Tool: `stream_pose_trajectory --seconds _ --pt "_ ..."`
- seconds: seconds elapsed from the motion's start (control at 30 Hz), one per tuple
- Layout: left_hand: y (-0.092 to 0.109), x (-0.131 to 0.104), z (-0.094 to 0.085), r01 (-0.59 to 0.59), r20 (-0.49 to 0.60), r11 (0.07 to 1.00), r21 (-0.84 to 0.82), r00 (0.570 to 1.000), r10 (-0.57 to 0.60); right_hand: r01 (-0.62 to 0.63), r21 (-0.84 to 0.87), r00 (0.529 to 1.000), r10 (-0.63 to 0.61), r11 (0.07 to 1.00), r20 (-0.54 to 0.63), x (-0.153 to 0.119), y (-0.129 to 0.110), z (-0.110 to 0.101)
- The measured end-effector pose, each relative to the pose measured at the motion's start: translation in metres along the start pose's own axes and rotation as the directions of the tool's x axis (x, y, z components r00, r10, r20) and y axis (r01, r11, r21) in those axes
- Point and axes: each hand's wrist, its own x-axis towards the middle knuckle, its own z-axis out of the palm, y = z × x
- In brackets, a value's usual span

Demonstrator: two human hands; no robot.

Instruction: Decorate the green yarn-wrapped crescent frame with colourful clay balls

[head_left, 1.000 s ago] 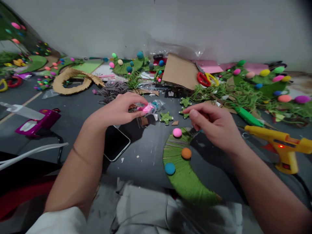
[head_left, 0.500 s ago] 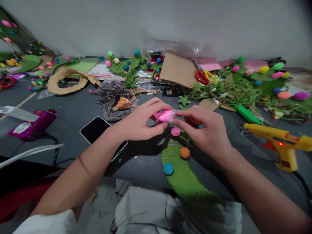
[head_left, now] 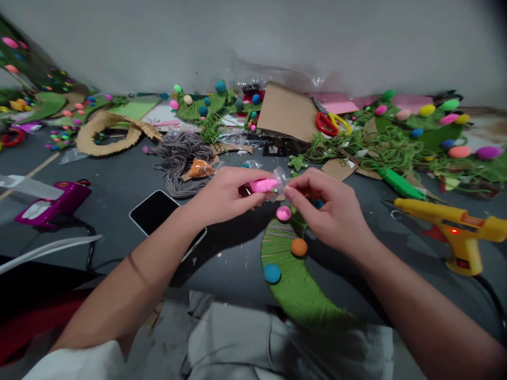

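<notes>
My left hand (head_left: 233, 194) is closed on a small clear plastic packet of pink clay (head_left: 264, 186), held between thumb and fingers above the table. With thumb and forefinger together, my right hand (head_left: 327, 208) pinches the clear edge of the packet's wrapper. Below both hands lies a curved green yarn-wrapped wreath (head_left: 303, 293), its far part hidden by my right hand. On it sit a pink disc (head_left: 283, 213) with a dented middle, an orange ball (head_left: 299, 247) and a blue ball (head_left: 272, 273).
A yellow glue gun (head_left: 455, 221) with a red light lies at right. Left of the wreath are a phone (head_left: 154, 211) and a purple device (head_left: 55, 203). Grey yarn (head_left: 178, 153), an orange packet (head_left: 201, 168), scissors (head_left: 330, 124), cardboard (head_left: 287, 113) and a green-handled brush (head_left: 402, 183) lie farther back.
The packet's clear end now stands up between my hands, and the pink clay sits farther into my left hand. The pink disc on the wreath shows a dented top more plainly.
</notes>
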Motion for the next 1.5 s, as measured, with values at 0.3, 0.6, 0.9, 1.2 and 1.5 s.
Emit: stream_pose_trajectory --seconds 0.3,0.6,0.9,1.2,1.5 --pt "0.007 0.005 -0.009 0.295 0.268 0.895 -0.334 0.940 -0.210 0.069 0.088 0.992 -0.078 0.994 0.099 0.006 0.009 -0.021" --pt "0.008 0.007 -0.010 0.391 0.401 0.769 -0.506 0.896 -0.191 0.218 0.084 0.973 -0.223 0.972 0.060 0.006 0.012 -0.022" --pt "0.020 0.004 -0.006 0.465 0.564 0.722 -0.512 0.816 -0.125 0.247 0.173 0.968 -0.249 0.953 -0.011 0.003 0.007 -0.009" --pt "0.015 0.004 -0.003 0.401 0.494 0.637 -0.659 0.869 -0.035 0.149 0.322 0.989 -0.132 0.935 -0.074 0.003 0.003 -0.003" --pt "0.009 0.006 -0.011 0.273 0.306 0.776 -0.569 0.946 -0.108 -0.041 0.433 0.962 -0.082 0.901 0.262 0.008 0.010 -0.036"
